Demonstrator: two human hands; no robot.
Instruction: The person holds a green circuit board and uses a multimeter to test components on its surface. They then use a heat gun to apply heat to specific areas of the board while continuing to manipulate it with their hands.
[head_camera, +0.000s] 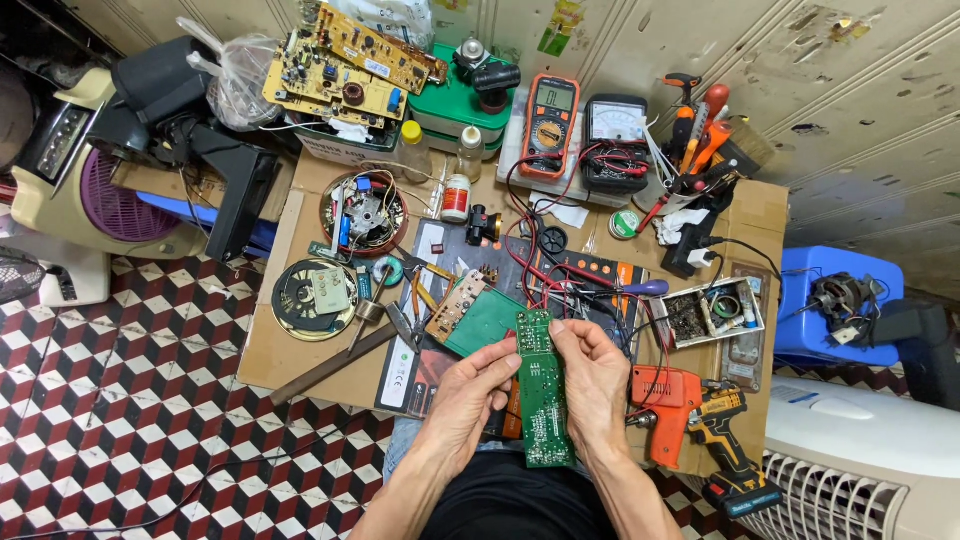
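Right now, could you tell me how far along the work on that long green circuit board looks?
Done: the long green circuit board is out, bare of any casing. In hand: the left hand and right hand hold it up, solder side showing. Left: the multimeter, soldering gun and pliers lie untouched on the cardboard.

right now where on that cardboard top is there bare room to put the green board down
Bare cardboard shows at the left edge, below the round speaker and left of the long metal bar. A smaller patch lies at the far right corner. The middle is crowded: red leads, pliers, another circuit board. Both hands, left hand and right hand, hold the long green board.
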